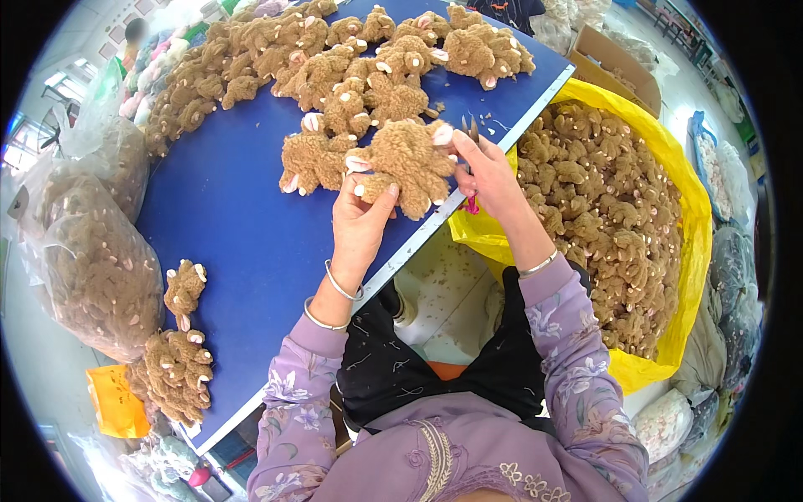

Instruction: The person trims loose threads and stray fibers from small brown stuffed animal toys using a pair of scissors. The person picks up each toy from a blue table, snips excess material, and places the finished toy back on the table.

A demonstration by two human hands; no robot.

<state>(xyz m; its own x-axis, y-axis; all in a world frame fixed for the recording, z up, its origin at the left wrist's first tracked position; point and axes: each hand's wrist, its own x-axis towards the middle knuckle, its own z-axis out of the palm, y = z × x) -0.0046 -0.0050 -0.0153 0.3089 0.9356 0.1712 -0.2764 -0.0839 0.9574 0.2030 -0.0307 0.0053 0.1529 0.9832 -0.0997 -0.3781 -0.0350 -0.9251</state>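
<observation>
A brown fluffy plush piece (410,161) with pale pink-white ears and white paw tips is held up between my two hands, above the near right edge of the blue table. My left hand (360,219) pinches its lower left side, thumb on top. At its upper right, the fingers of my right hand (489,176) grip it beside an ear. Dark pointed metal tips (471,127) stick up beyond my right hand, and a pink bit (473,206) shows below it; they look like parts of thread snips tucked in that palm, mostly hidden. Another plush piece (311,159) lies just left.
Many similar plush pieces (276,46) heap along the table's far side. A yellow bag (698,276) full of them stands at the right, by a cardboard box (615,67). Clear plastic bags (92,251) and a small plush pile (176,376) are at the left.
</observation>
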